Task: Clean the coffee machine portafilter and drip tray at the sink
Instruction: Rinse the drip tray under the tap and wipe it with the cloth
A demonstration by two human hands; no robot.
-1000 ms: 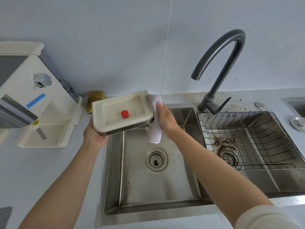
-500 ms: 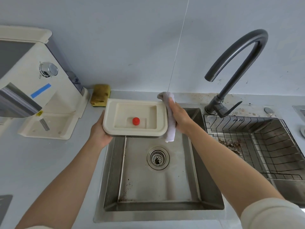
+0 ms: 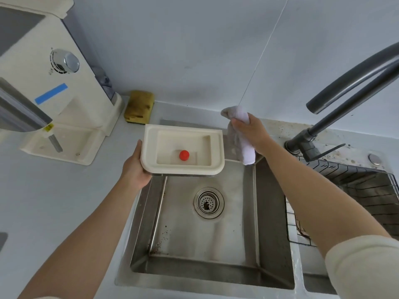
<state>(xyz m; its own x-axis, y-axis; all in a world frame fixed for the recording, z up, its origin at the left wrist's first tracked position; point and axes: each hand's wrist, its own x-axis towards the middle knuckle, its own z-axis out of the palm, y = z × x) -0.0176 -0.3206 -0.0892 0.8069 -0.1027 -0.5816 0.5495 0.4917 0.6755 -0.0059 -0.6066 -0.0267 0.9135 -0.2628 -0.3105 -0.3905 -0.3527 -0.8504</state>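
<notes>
A cream drip tray (image 3: 151, 147) with a red float (image 3: 184, 155) inside is held level over the back left of the steel sink (image 3: 216, 240). My left hand (image 3: 135, 169) grips its left edge from below. My right hand (image 3: 251, 131) grips a rolled white cloth (image 3: 246, 147) just right of the tray, a small gap apart from it. The cream coffee machine (image 3: 71, 87) stands on the counter at the left, its base bay (image 3: 64, 143) holding no tray. No portafilter is in sight.
A yellow sponge (image 3: 139, 106) leans against the wall behind the sink. A dark curved faucet (image 3: 336, 98) rises at the right. A wire rack (image 3: 362, 190) sits in the stained right basin. The sink drain (image 3: 208, 202) lies below the tray.
The tray went from tilted to level and shifted slightly left. My right hand with the cloth has come off the tray's right edge. The view has swung left.
</notes>
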